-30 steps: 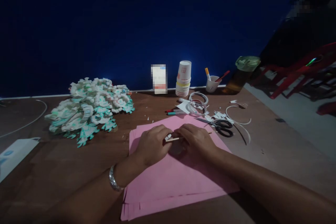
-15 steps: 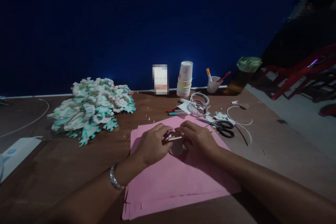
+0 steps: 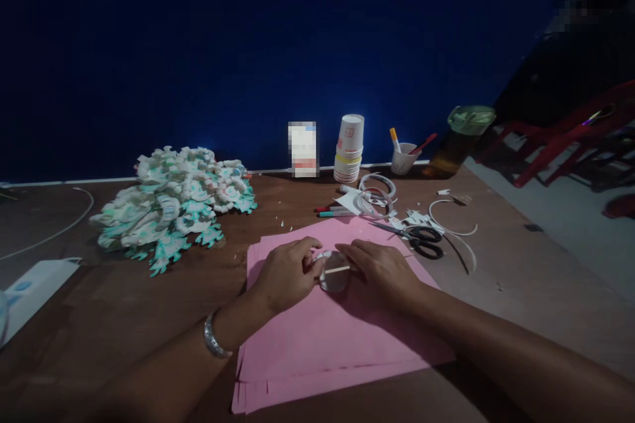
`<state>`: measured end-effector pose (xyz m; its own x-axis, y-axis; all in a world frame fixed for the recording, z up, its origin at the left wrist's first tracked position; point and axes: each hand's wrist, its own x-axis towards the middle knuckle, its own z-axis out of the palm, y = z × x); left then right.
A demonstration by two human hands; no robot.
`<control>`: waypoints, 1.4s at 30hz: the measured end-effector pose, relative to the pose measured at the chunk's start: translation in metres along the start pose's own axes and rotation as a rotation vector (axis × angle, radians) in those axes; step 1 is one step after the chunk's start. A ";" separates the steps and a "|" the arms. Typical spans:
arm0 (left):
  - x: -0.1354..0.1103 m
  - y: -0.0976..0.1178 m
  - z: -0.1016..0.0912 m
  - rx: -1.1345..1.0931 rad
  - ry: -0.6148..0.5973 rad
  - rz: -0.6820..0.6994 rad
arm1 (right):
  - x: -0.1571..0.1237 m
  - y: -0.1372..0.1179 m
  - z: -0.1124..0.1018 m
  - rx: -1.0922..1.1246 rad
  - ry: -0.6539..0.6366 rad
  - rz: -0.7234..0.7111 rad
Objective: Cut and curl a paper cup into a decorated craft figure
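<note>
Both my hands rest on a stack of pink paper sheets [image 3: 327, 337] on a brown table. My left hand [image 3: 285, 274], with a silver bracelet at the wrist, pinches the left side of a small round whitish piece [image 3: 335, 279]. My right hand [image 3: 384, 268] has its fingers closed on the right end of a thin pale stick [image 3: 337, 269] that lies across that piece. The two hands nearly touch over the round piece.
Black-handled scissors [image 3: 419, 240] lie right of the hands among white paper strips [image 3: 449, 228]. Markers [image 3: 332, 211], stacked paper cups [image 3: 348, 149] and a cup with pens [image 3: 403, 157] stand behind. A heap of white-and-teal paper cut-outs [image 3: 171, 205] lies at the left. Red chairs [image 3: 570, 139] stand at the right.
The hands have parted slightly and the round piece now shows between them. The stick has shifted a little lower, across the piece.
</note>
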<state>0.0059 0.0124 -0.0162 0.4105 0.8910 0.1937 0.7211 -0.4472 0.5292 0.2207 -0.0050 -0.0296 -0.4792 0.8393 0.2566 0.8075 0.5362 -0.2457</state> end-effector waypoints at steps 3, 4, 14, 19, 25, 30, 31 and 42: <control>0.000 0.001 -0.001 0.037 -0.005 -0.009 | -0.001 0.000 -0.002 0.001 0.008 0.036; -0.001 0.002 -0.001 0.061 0.001 -0.006 | -0.001 0.000 -0.003 -0.009 0.006 0.056; -0.002 0.016 -0.009 0.250 -0.116 0.039 | -0.003 -0.007 0.001 0.004 -0.052 0.132; -0.002 0.016 -0.009 0.232 -0.121 0.025 | -0.002 -0.006 -0.002 0.027 -0.063 0.149; -0.006 0.018 -0.012 0.165 -0.095 0.031 | -0.001 -0.007 -0.004 0.024 -0.065 0.154; -0.007 0.016 -0.011 0.204 -0.151 0.100 | -0.001 -0.008 -0.001 -0.017 0.030 0.146; -0.006 0.015 -0.010 0.212 -0.148 0.106 | 0.000 -0.005 -0.001 -0.007 0.040 0.131; -0.003 0.000 -0.008 0.055 0.043 0.077 | 0.020 0.020 0.007 -0.162 0.176 0.025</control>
<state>-0.0002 0.0103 -0.0098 0.4420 0.8560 0.2680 0.7185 -0.5167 0.4656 0.2249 0.0228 -0.0362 -0.4022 0.8162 0.4149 0.8701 0.4818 -0.1043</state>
